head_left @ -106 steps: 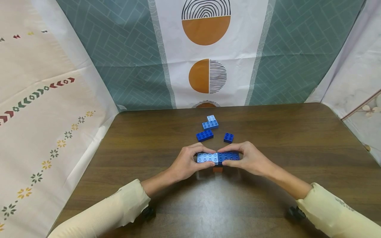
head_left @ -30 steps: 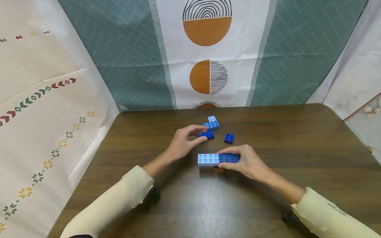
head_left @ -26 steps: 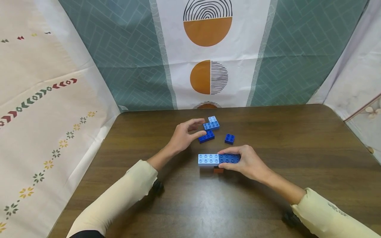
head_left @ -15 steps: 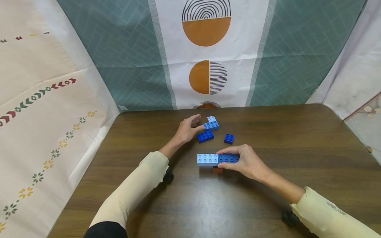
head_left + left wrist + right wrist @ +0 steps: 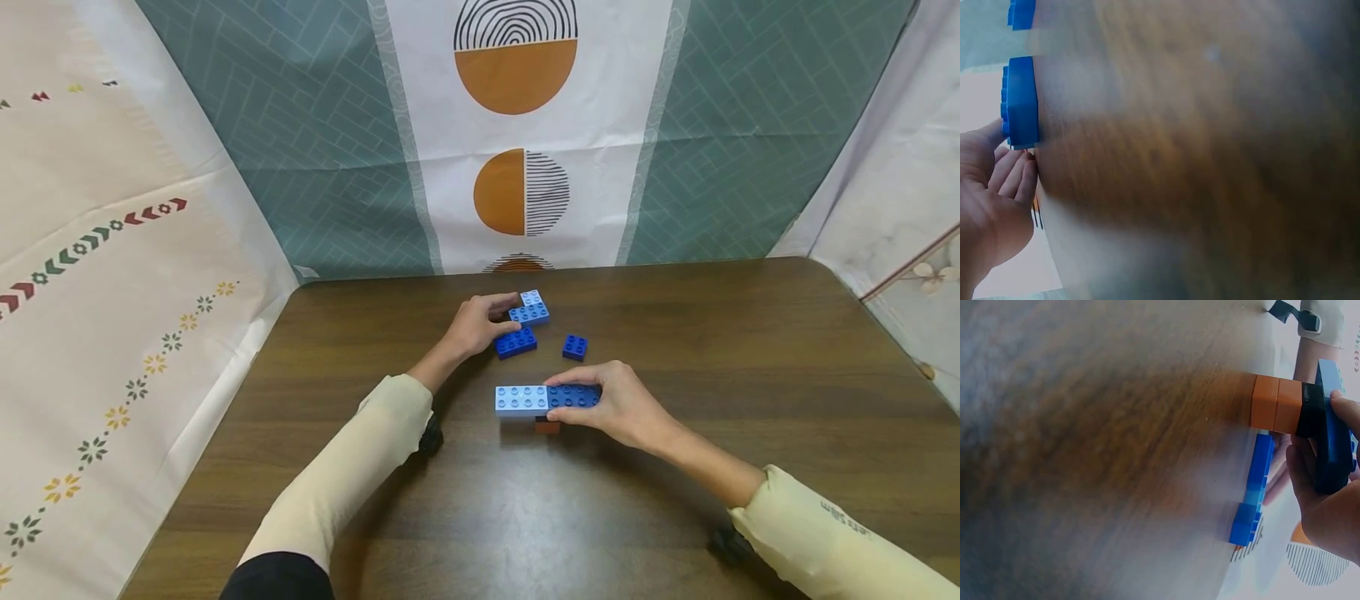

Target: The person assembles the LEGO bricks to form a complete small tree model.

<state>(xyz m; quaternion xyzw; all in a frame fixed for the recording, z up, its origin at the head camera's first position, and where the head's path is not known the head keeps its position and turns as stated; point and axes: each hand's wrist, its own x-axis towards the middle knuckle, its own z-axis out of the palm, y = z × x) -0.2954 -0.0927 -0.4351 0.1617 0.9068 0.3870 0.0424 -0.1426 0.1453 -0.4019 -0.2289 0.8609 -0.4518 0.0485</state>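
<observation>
blue plastic bricks are lying on the dark wooden bench (image 5: 750, 375). the right hand (image 5: 618, 406) is pinching the dark blue brick (image 5: 574, 395) of a stacked build, steadying it on its orange brick base (image 5: 1275, 404) while the light blue brick (image 5: 521, 398) is sitting flush beside it. the left hand (image 5: 474, 323) is reaching to the back, its fingers curling round the mid-blue brick (image 5: 529, 313), next to a loose dark blue brick (image 5: 516, 342) and a small square brick (image 5: 575, 347).
</observation>
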